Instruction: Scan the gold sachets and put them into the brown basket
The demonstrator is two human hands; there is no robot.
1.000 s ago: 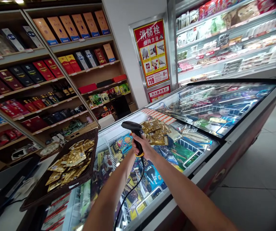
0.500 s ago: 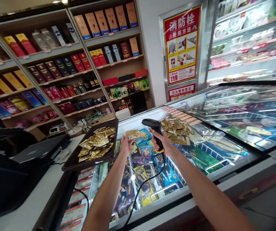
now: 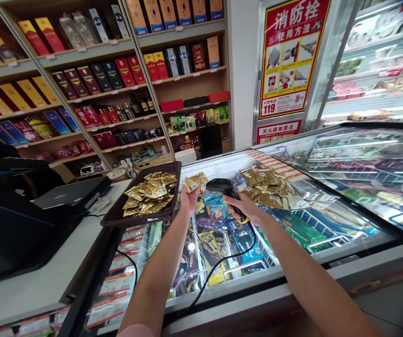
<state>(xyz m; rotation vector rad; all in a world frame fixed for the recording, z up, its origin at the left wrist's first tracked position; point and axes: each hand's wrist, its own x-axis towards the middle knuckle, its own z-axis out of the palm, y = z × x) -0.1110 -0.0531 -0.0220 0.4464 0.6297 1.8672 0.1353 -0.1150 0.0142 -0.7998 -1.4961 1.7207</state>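
My left hand (image 3: 189, 200) is closed on the lower edge of a small gold packet (image 3: 196, 181), which is held up above the freezer's glass lid. In my right hand (image 3: 245, 207) is a black barcode scanner (image 3: 220, 185) with a yellow trim, its head pointing left toward the packet. The scanner's cord (image 3: 219, 264) loops down over the glass. Left of my left hand, a dark woven basket (image 3: 117, 216) holds a heap of gold packets (image 3: 154, 192). Right of the scanner, another pile of gold packets (image 3: 268, 185) lies on the glass.
Under the glass of the chest freezer (image 3: 229, 292) are wire baskets with coloured packs. At left, a white counter (image 3: 82, 250) bears a black device (image 3: 73, 193). Shelves (image 3: 96, 96) with boxed bottles stand behind. A red and yellow poster (image 3: 293, 61) hangs on the wall.
The view has shifted, so the scene sits further right. The gold packet is tilted up more in my left hand. The scanner has tipped over, its head now lower and nearer the packet.
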